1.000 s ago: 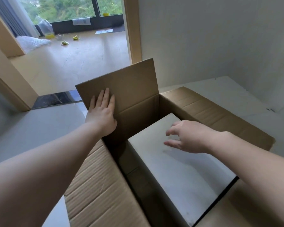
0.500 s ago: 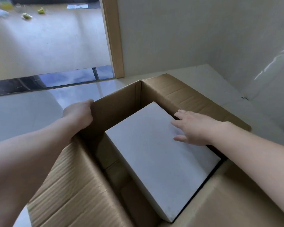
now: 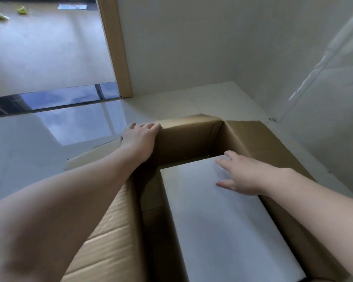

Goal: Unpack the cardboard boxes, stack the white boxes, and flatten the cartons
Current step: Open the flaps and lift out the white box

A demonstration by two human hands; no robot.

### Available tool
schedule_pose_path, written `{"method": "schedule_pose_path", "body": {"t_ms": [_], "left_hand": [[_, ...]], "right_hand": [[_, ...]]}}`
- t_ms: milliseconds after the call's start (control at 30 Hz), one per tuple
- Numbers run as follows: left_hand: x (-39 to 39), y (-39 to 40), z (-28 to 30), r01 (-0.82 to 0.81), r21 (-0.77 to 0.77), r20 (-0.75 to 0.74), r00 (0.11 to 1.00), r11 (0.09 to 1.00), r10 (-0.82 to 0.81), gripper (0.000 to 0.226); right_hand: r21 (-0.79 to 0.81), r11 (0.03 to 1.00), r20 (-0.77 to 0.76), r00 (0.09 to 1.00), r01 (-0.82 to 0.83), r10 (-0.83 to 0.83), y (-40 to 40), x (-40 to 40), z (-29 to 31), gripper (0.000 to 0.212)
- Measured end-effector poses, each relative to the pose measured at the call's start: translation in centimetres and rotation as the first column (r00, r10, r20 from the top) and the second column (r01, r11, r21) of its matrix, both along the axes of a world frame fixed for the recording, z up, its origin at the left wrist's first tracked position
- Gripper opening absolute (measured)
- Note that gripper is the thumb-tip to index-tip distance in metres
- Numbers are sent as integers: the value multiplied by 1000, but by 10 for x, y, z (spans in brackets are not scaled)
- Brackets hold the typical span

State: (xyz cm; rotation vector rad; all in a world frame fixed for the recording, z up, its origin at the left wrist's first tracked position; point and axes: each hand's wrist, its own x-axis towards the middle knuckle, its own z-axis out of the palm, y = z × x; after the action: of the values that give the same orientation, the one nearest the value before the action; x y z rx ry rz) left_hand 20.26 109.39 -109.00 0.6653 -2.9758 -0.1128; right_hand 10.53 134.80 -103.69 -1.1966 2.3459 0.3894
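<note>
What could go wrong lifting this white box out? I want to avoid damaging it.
The white box sits close to the carton wall on the right, so fingers may not fit down that side and could slip. The right hand lies flat on the lid with no grip yet. The left hand presses only the far flap edge, so the carton might lift along with the box.

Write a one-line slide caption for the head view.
Left hand presses down the carton flap while the right hand rests on the white box inside.
</note>
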Motion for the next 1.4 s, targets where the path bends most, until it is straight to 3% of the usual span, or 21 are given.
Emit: {"method": "schedule_pose_path", "body": {"t_ms": [100,167,233,267,300,367,467,633,800,867,933,1067,1133,1200,1233,1400], "left_hand": [[-3,36,4,-98,88,-23,995,991,101,60],[16,71,12,-234,390,-72,956,891,283,64],[47,111,24,-384,762,103,867,521,488,51],[63,130,22,-444,836,257,835,321,486,41],[79,147,19,-480,851,357,825,212,438,39],[97,167,8,-507,850,424,820,143,384,43],[95,174,3,-458,877,378,843,143,384,44],[86,152,4,-372,921,263,814,118,517,40],[75,116,7,-423,896,241,717,133,654,53],[75,122,1,-496,851,284,710,171,645,56],[76,134,-7,-542,824,330,697,167,637,53],[71,136,-15,-577,806,366,663,134,653,74],[73,137,-22,-584,794,358,675,171,645,82],[79,142,-25,-560,816,339,662,140,668,83],[81,145,-26,-539,833,324,660,127,678,79],[80,152,-31,-487,854,216,654,185,725,64]], "right_hand": [[13,981,14,981,192,-192,19,3,-15,78],[33,959,51,958,282,-283,28,7,-21,84],[61,940,62,938,337,-341,31,12,-23,92],[78,929,57,929,362,-366,31,14,-24,96],[93,919,52,919,384,-390,30,17,-25,99],[95,898,41,900,429,-434,26,23,-29,101],[20,875,35,874,484,-484,21,27,-34,101],[-72,863,56,866,499,-497,3,30,-35,105],[-205,864,139,888,459,-439,-14,36,-37,95],[-271,824,172,867,498,-468,-7,35,-45,87],[-321,711,321,778,626,-540,6,33,-58,77],[-181,464,668,455,867,-589,25,25,-84,101],[-144,405,758,364,903,-541,25,25,-81,73],[-176,370,770,361,912,-525,24,23,-80,42],[-197,374,753,384,906,-535,23,23,-80,40],[-255,404,727,449,879,-519,27,18,-93,83]]}}
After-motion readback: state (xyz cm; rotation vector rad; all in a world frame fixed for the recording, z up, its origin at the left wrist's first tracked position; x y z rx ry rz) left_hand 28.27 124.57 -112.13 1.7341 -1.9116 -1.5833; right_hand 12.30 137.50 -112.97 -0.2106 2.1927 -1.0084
